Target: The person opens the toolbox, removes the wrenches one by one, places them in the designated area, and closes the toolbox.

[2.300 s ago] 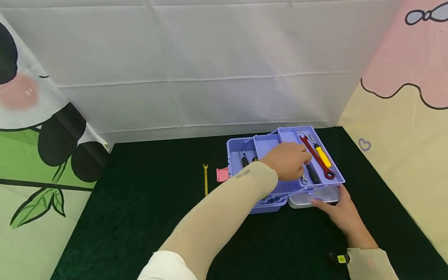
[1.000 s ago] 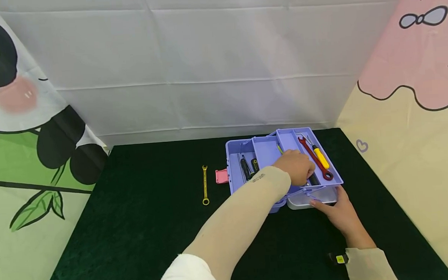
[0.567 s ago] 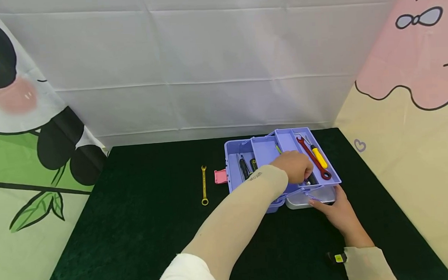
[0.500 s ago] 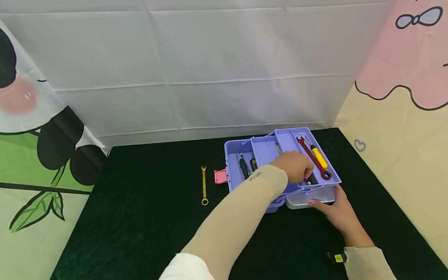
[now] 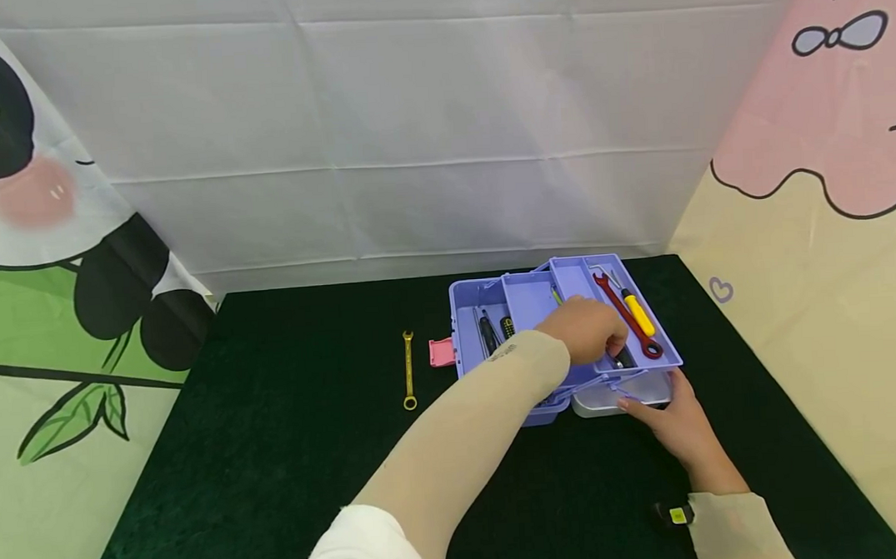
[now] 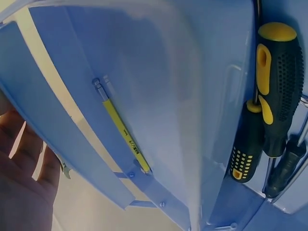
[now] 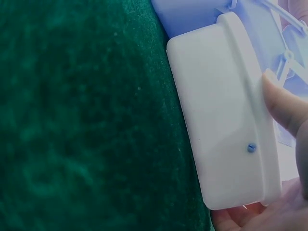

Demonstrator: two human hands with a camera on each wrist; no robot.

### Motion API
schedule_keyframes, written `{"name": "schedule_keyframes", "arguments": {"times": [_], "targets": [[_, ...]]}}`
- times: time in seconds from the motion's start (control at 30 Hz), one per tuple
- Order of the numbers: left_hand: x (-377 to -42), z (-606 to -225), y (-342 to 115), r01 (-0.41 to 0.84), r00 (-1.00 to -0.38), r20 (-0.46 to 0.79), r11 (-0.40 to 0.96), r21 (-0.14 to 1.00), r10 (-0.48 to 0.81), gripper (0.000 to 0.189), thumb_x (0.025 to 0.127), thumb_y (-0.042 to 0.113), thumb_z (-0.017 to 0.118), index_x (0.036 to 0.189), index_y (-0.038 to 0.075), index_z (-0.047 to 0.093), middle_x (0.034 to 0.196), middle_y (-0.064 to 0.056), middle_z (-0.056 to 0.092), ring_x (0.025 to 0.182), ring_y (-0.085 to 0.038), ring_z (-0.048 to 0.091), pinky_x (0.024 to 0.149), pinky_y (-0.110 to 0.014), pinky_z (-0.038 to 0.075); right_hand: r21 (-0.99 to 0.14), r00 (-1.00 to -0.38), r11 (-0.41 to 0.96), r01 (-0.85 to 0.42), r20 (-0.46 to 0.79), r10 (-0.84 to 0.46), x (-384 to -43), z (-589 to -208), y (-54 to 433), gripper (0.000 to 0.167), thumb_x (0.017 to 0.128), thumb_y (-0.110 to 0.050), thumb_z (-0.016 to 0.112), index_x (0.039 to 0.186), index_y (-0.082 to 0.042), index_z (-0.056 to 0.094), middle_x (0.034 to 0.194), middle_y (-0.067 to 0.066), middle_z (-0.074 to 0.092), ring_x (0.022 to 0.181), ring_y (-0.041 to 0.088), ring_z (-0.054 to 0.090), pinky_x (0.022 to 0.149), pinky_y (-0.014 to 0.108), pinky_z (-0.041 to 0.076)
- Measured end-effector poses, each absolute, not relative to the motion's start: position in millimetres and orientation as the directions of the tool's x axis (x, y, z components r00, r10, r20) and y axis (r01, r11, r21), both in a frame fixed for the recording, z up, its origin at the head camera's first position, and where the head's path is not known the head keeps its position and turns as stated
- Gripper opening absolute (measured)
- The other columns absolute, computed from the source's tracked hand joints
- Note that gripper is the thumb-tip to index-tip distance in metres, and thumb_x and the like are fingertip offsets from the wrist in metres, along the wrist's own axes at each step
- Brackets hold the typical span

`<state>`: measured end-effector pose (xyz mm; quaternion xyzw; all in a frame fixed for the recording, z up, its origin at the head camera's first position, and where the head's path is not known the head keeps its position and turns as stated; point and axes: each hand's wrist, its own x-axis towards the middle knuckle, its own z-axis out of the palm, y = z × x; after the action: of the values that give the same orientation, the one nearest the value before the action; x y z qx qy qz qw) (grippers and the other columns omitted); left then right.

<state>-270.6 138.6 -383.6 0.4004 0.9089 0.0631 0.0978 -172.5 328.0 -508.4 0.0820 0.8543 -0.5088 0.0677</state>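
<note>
The lilac toolbox [image 5: 532, 286] stands unfolded on the table. My left hand [image 5: 587, 332] reaches into its right-hand tray, fingers curled down at a silver wrench [image 6: 65, 168], whose open end shows beside the fingers in the left wrist view. The tray wall and the hand hide most of the wrench. Close by in that tray lie a black handle [image 5: 626, 358], a red wrench [image 5: 626, 312] and a yellow-handled screwdriver [image 5: 640, 313]. My right hand [image 5: 683, 428] grips the white lid [image 7: 216, 110] below the tray, thumb over its rim and fingers underneath.
A yellow wrench [image 5: 409, 371] lies on the dark green cloth left of the toolbox, near its pink latch [image 5: 442, 352]. Black-and-yellow screwdrivers [image 6: 281, 86] lie in the left compartment. A yellow pencil-like tool [image 6: 126, 134] lies in the middle tray.
Over these frames my left hand has moved a little right and down within the right-hand tray, then stayed nearly in place. My right hand keeps its grip on the lid.
</note>
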Motion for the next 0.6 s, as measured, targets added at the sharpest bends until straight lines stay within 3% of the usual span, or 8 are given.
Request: {"name": "schedule_keyframes", "arguments": {"times": [0.27,0.6], "targets": [[-271.9,-373.9,133.3,0.76,-0.627,-0.105,0.636,0.13,0.772,0.017,0.098,0.016,0.068,0.094,0.032,0.073,0.104,0.014,0.067,0.102,-0.008,0.054,0.114,-0.027,0.036,-0.864,-0.981,0.466,0.191,-0.182,0.064,-173.3,-510.2,329.7,0.119,0.089,-0.055,0.074,0.164,-0.02,-0.011,0.167,0.027,0.008,0.144,0.053,0.023,0.115,0.074,0.021],[-269.1,-366.9,94.3,0.861,-0.504,0.038,0.499,0.094,0.863,0.022,0.101,0.01,0.062,0.098,0.027,0.076,0.1,0.013,0.066,0.1,-0.007,0.056,0.112,-0.028,0.037,-0.879,-0.99,0.455,0.14,-0.127,0.059,-173.6,-512.4,328.8,0.114,0.09,-0.049,0.075,0.165,-0.022,-0.007,0.167,0.025,0.012,0.139,0.051,0.027,0.114,0.074,0.024]]}}
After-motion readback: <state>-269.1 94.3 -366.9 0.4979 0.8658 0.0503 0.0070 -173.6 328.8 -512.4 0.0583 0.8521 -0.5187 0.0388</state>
